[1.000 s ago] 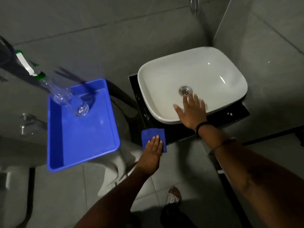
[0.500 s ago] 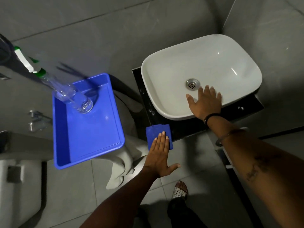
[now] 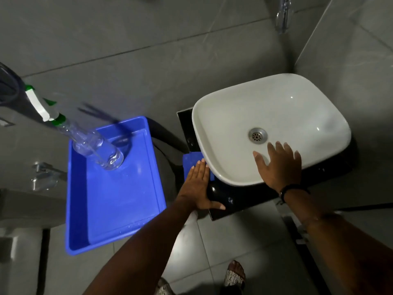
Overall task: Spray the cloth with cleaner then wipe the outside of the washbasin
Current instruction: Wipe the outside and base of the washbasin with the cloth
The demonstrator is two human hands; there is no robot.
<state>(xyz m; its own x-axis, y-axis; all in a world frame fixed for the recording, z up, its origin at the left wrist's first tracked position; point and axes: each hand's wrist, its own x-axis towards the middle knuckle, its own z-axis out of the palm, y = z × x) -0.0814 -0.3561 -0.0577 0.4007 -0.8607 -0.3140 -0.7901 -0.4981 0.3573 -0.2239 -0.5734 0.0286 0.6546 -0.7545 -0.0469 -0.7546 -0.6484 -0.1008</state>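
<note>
A white washbasin (image 3: 229,116) sits on a black counter (image 3: 244,201) at the right. My left hand (image 3: 198,187) lies flat on a blue cloth (image 3: 192,161), pressing it against the basin's outer left wall near the front corner; most of the cloth is hidden under my fingers. My right hand (image 3: 280,165) rests spread on the basin's front rim, fingers reaching inside toward the drain (image 3: 257,135). The clear spray bottle (image 3: 95,149) with a white and green head stands in a blue tray (image 3: 114,209) at the left.
A chrome tap (image 3: 282,13) hangs on the grey tiled wall above the basin. A metal fitting (image 3: 42,173) juts out left of the tray. A pale cloth (image 3: 185,228) hangs under the tray's right side. My sandalled foot (image 3: 235,273) stands on the floor tiles below.
My left hand has slid the blue cloth up and right, from the counter's front face to the basin's outer side. My right hand stays on the rim.
</note>
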